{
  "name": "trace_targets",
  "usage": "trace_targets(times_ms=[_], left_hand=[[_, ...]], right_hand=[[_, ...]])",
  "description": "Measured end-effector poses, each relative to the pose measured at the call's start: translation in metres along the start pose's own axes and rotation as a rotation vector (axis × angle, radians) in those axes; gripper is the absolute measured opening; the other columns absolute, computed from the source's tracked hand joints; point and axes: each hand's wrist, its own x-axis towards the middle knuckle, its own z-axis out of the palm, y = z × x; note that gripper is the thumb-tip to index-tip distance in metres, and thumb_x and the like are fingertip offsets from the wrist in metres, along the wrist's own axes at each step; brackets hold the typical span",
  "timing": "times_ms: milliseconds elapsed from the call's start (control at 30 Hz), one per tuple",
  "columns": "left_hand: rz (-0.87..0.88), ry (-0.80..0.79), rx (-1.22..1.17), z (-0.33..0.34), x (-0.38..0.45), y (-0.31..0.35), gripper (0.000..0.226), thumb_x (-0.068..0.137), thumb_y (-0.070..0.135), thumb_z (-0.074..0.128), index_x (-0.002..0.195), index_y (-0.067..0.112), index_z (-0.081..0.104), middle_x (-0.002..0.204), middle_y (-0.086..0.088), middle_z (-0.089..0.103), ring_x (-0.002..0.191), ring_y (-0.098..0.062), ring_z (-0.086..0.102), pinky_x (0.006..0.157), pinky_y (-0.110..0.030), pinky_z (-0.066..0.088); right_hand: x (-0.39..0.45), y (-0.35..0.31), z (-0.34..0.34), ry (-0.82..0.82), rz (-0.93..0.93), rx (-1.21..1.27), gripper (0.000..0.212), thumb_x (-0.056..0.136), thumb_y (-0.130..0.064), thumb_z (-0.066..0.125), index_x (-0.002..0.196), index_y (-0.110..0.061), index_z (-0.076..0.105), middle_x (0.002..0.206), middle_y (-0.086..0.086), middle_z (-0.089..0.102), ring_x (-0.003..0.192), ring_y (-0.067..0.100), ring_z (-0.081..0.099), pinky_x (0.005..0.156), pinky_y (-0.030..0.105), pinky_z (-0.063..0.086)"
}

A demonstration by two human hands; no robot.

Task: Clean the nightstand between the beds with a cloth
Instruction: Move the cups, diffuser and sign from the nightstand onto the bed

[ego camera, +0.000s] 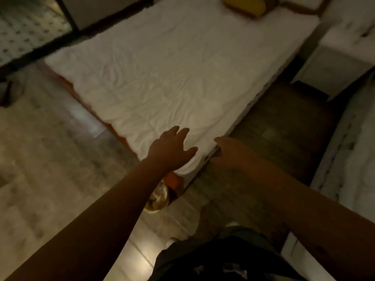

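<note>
I am reaching my spread, bare left hand (172, 148) over the bed (172, 74) corner; my blurred right hand (223, 148) I cannot read; I should find a cloth before heading to the nightstand (332, 63).

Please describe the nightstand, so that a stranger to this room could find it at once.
Follow the dark floor gap right of the big white bed to its far end. There stands the nightstand, a pale boxy unit; unlike the beds, it has hard flat sides.
</note>
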Motion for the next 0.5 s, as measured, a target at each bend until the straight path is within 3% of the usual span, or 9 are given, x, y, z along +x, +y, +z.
trace_targets(times_ms=[133,367,500], left_hand=[[0.156,-0.022,0.111,-0.011,0.046,0.078,0.078,0.085,0.069,0.043,0.150,0.033,0.019,0.160,-0.004,0.019,0.143,-0.029,0.026,0.108,-0.052,0.035],[0.340,-0.043,0.184,-0.008,0.120,0.220,0.083,0.083,0.074,0.039,0.150,0.032,0.014,0.161,-0.004,0.015,0.144,-0.029,0.022,0.109,-0.053,0.030],[0.456,-0.024,0.208,-0.008,0.153,0.292,0.084,0.084,0.072,0.041,0.151,0.030,0.015,0.160,-0.006,0.017,0.143,-0.030,0.023,0.108,-0.053,0.031]], right_hand=[[-0.015,0.058,-0.062,0.097,0.145,-0.065,0.076,0.083,-0.054,0.060,0.145,-0.020,0.031,0.150,0.006,0.036,0.133,0.026,0.039,0.105,0.039,0.036],[-0.052,0.175,-0.151,0.219,0.300,-0.088,0.087,0.087,-0.064,0.049,0.153,-0.022,0.010,0.161,0.009,0.008,0.146,0.028,0.012,0.117,0.044,0.013],[-0.072,0.227,-0.191,0.279,0.399,-0.115,0.092,0.083,-0.072,0.045,0.152,-0.024,0.009,0.161,0.009,0.007,0.146,0.029,0.012,0.117,0.050,0.016]])
